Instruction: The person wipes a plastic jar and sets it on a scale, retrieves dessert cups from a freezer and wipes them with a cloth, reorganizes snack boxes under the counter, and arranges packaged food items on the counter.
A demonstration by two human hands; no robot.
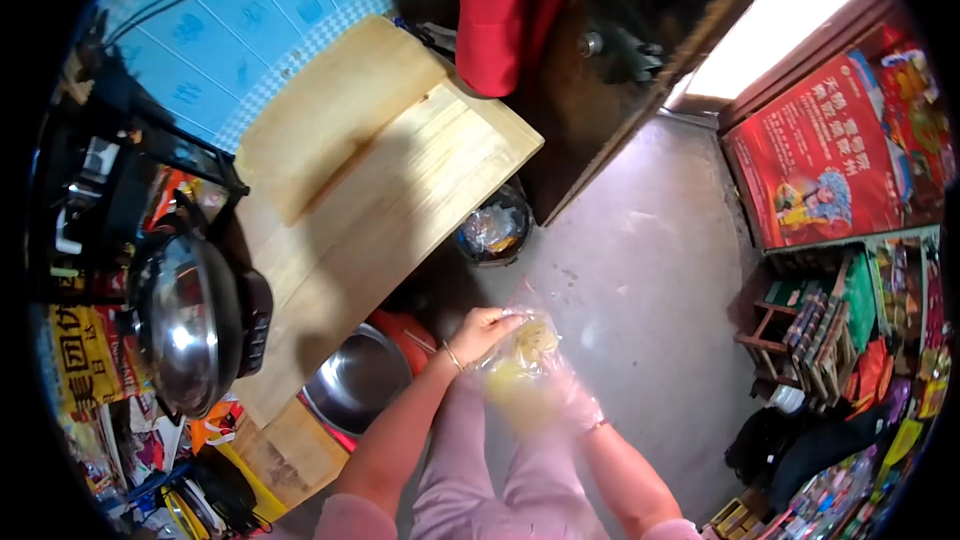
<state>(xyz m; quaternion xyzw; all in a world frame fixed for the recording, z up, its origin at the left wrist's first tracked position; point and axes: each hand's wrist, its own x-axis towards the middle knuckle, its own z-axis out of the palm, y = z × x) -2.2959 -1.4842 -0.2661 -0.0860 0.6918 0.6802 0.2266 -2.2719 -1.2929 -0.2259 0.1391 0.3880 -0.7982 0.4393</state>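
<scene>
A clear plastic bag (535,340) with something yellowish in it hangs in front of my legs, over the floor. My left hand (480,333) is closed on the bag's upper left edge, with a bracelet at the wrist. At the bag's right side is my right hand (575,402), smeared by motion and partly behind the plastic; its fingers cannot be made out. The lower part of the bag is blurred.
A wooden table (430,180) with a board (320,110) stands ahead left. Below it are a metal basin (360,380) and a bin (495,230). A lidded wok (185,335) is at left; a small wooden rack (800,335) and a red box (815,160) at right.
</scene>
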